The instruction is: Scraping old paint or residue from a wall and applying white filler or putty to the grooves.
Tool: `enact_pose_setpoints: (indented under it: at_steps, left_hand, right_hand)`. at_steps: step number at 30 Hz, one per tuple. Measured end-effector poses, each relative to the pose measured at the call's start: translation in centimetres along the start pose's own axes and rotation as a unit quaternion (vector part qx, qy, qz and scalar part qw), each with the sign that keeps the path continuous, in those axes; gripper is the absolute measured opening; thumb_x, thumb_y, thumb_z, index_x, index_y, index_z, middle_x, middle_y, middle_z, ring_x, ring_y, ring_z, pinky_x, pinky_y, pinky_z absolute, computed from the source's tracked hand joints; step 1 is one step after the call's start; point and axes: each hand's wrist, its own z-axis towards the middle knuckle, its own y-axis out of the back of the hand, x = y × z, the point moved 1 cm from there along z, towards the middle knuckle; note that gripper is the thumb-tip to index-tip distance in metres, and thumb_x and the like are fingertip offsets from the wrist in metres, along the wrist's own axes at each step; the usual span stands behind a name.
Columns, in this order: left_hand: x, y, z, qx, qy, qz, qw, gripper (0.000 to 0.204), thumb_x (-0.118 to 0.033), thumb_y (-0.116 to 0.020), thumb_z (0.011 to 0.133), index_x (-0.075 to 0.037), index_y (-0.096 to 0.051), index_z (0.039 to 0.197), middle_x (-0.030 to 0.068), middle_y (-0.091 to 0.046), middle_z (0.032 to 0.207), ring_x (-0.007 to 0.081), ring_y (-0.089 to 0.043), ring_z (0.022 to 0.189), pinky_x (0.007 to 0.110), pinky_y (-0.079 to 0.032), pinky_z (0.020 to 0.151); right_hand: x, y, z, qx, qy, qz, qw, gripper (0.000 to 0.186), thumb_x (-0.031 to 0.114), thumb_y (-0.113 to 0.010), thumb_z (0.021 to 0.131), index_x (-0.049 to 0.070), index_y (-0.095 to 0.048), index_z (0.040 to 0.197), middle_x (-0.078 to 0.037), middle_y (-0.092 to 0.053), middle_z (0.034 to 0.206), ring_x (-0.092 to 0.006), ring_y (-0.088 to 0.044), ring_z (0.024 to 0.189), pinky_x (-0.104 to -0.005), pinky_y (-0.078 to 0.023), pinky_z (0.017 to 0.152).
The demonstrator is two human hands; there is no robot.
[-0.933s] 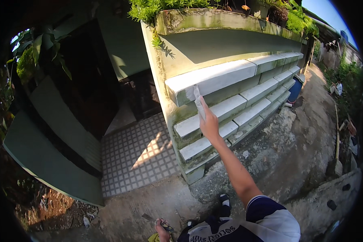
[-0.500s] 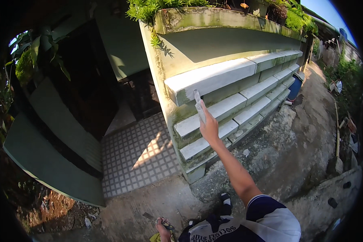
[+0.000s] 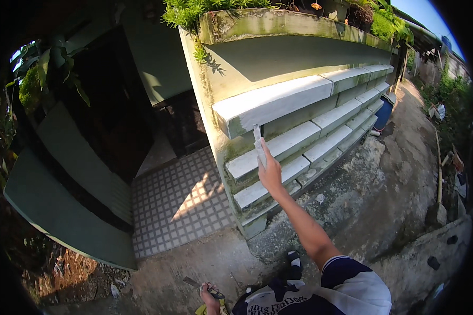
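My right hand (image 3: 269, 169) is wrapped round a pale grey, narrow flat tool (image 3: 259, 144). Its upper end is at the lower front of the top white-painted ledge (image 3: 273, 97), near a greenish unpainted-looking patch on the left end; I cannot tell if it touches. Low in the view, my left hand (image 3: 210, 296) grips a flat-bladed metal tool (image 3: 191, 281), with something yellow just below it.
Further stepped white ledges (image 3: 278, 147) run along the wall, with plants (image 3: 383, 29) above. A tiled entrance (image 3: 168, 226) lies left, beside a green low wall (image 3: 63, 210). A blue barrel (image 3: 383, 115) stands along the rough concrete path (image 3: 383, 178) on the right.
My right hand and its tool have moved slightly down and to the left, away from the upper part of the ledge's front. My left hand is nearly unchanged.
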Motion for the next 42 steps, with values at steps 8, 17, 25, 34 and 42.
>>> enact_pose_setpoints:
  at_steps: [8, 17, 25, 34, 42]
  left_hand:
    - [0.0, -1.7, -0.7, 0.014, 0.009, 0.009, 1.000, 0.012, -0.026, -0.056, 0.092, -0.015, -0.057, 0.095, -0.0011, -0.058, 0.083, 0.0204, -0.059, 0.071, 0.036, -0.046, 0.056]
    - [-0.1, -1.1, -1.3, -0.003, 0.015, 0.004, 1.000, 0.012, -0.026, -0.055, 0.093, -0.014, -0.056, 0.094, -0.0011, -0.057, 0.081, 0.0200, -0.059, 0.071, 0.034, -0.046, 0.054]
    - [0.0, -0.5, -1.0, -0.012, 0.013, -0.013, 1.000, 0.012, -0.025, -0.055, 0.093, -0.014, -0.055, 0.094, -0.0012, -0.057, 0.082, 0.0197, -0.059, 0.070, 0.033, -0.046, 0.054]
    - [0.1, -0.3, -0.7, -0.020, -0.001, -0.021, 1.000, 0.011, -0.022, -0.056, 0.091, -0.012, -0.055, 0.090, 0.0018, -0.057, 0.077, 0.0217, -0.060, 0.065, 0.034, -0.047, 0.052]
    - [0.3, -0.4, -0.1, 0.007, -0.018, 0.012, 1.000, 0.013, -0.026, -0.056, 0.092, -0.013, -0.055, 0.094, -0.0002, -0.057, 0.082, 0.0205, -0.060, 0.071, 0.034, -0.047, 0.055]
  right_hand:
    - [0.0, 0.0, -0.3, -0.017, 0.026, 0.006, 1.000, 0.077, -0.006, -0.057, 0.080, 0.023, -0.031, 0.147, -0.020, -0.062, 0.111, -0.0443, -0.058, 0.094, -0.0487, -0.047, 0.075]
    - [1.8, -1.9, -0.8, 0.015, 0.012, -0.017, 1.000, 0.078, -0.005, -0.056, 0.081, 0.021, -0.027, 0.149, -0.021, -0.060, 0.118, -0.0438, -0.058, 0.101, -0.0479, -0.048, 0.079]
    - [1.2, -2.3, -0.3, -0.040, 0.008, 0.022, 0.999, 0.078, -0.007, -0.054, 0.081, 0.021, -0.028, 0.149, -0.020, -0.059, 0.121, -0.0441, -0.059, 0.097, -0.0478, -0.047, 0.078]
    - [1.8, -1.8, 1.1, -0.048, 0.013, 0.016, 0.999, 0.080, -0.008, -0.056, 0.077, 0.017, -0.029, 0.148, -0.022, -0.058, 0.123, -0.0428, -0.059, 0.102, -0.0463, -0.048, 0.080]
    - [1.4, -0.7, 3.5, -0.084, -0.013, -0.003, 0.996, 0.081, -0.009, -0.054, 0.078, 0.020, -0.028, 0.149, -0.021, -0.057, 0.125, -0.0438, -0.058, 0.100, -0.0483, -0.048, 0.079]
